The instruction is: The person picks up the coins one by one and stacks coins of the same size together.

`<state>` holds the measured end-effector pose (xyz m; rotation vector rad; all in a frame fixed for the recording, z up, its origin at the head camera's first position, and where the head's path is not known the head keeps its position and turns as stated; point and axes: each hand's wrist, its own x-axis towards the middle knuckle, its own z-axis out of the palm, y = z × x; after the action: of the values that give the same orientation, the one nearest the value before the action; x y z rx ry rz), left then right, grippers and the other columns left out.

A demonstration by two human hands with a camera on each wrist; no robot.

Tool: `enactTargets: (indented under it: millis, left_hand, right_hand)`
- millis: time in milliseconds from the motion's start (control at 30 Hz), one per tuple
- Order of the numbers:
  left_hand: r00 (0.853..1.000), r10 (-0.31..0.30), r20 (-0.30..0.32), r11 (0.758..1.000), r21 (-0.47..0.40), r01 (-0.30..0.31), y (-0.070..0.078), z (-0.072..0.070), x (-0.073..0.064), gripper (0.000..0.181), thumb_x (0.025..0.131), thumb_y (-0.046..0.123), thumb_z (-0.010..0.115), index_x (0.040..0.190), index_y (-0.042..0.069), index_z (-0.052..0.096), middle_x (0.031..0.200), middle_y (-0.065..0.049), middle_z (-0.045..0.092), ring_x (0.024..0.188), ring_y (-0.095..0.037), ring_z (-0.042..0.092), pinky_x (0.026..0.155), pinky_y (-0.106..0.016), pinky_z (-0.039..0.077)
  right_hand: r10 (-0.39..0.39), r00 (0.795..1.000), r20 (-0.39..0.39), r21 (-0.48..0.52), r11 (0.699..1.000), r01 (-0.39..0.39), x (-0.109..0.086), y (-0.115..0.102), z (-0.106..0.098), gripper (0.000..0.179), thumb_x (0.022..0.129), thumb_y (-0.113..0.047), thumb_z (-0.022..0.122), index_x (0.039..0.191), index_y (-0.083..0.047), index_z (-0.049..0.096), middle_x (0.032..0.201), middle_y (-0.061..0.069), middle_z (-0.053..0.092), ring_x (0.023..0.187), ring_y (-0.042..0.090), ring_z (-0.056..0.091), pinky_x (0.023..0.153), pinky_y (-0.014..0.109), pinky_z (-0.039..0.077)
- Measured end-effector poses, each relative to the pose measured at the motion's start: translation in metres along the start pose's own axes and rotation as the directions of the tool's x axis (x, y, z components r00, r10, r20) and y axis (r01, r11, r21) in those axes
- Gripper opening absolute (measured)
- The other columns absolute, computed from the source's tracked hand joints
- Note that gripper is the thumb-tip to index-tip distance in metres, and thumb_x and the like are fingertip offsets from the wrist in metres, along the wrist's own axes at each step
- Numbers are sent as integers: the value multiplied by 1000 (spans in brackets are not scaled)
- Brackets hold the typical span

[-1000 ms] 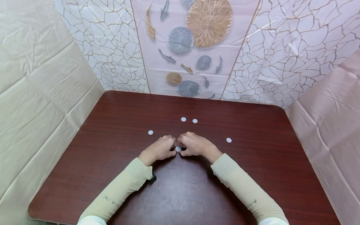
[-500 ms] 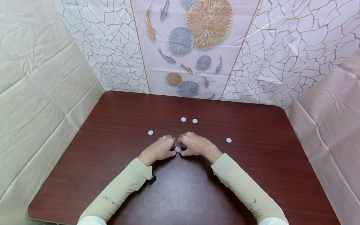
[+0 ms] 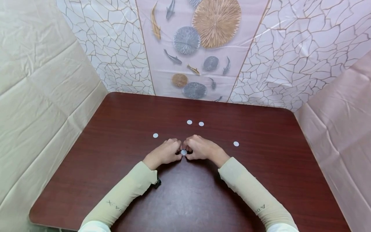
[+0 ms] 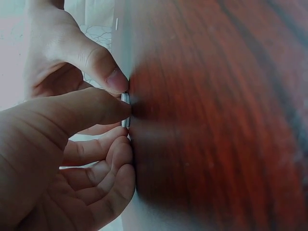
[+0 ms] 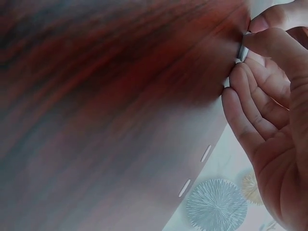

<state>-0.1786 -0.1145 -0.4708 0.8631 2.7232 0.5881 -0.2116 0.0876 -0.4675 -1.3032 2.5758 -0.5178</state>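
Both hands meet at the middle of the table around a small white round disc (image 3: 184, 152). My left hand (image 3: 166, 152) pinches its left side between thumb and curled fingers. From the other side, my right hand (image 3: 203, 148) pinches it the same way. In the left wrist view the disc (image 4: 125, 109) appears edge-on, low against the tabletop, partly covered by the left thumb, with what looks like a seam between two thin layers. The right wrist view shows the disc (image 5: 243, 51) as a thin pale edge behind the right thumb.
On the dark red wooden table (image 3: 121, 116) lie more white discs: one disc (image 3: 155, 135) to the left, a pair (image 3: 189, 122) farther back, and another disc (image 3: 236, 144) to the right. A patterned backdrop (image 3: 186, 40) stands behind the table, with pale cloth at both sides.
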Motion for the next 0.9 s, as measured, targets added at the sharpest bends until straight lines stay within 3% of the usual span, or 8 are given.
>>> enactTargets:
  millis: [367,600,900]
  left_hand:
    - [1000,1,-10,1000,16,-1,0,-1,0,13,94,14,74,98,5,66,92,-4,61,85,-18,56,75,-34,49]
    - [1000,13,-24,1000,22,-13,0,-1,0,14,91,13,75,100,5,67,93,-4,63,86,-19,59,78,-34,51]
    - [1000,11,-14,1000,12,-10,-3,0,1,16,93,13,74,104,4,68,99,-6,65,90,-20,61,81,-34,53]
  right_hand:
    - [-21,999,28,44,999,20,0,2,-8,19,82,-11,82,100,-7,77,93,2,76,82,11,72,75,19,57]
    - [50,998,44,-2,999,-50,-4,13,-24,25,87,-16,82,108,-4,77,100,4,76,88,10,72,80,24,59]
    - [99,995,-22,-49,994,-100,-7,39,-53,24,87,-14,82,106,0,77,96,8,77,85,14,73,80,30,61]
